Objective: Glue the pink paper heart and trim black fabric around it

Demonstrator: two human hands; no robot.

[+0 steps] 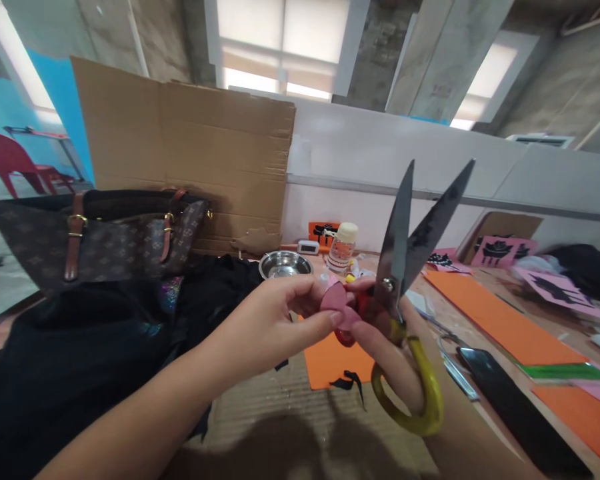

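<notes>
My left hand pinches a small pink foam piece between thumb and fingers, at the middle of the view. My right hand grips large scissors by their yellow handles; the two steel blades point up and stand apart. The right fingertips also touch the pink piece, with something red just behind it. Both hands hover above an orange sheet bearing small black scraps.
A brown patterned handbag and black cloth lie at left before a cardboard panel. A steel bowl and glue bottle stand behind. At right lie orange sheets, a phone and pink cut-outs.
</notes>
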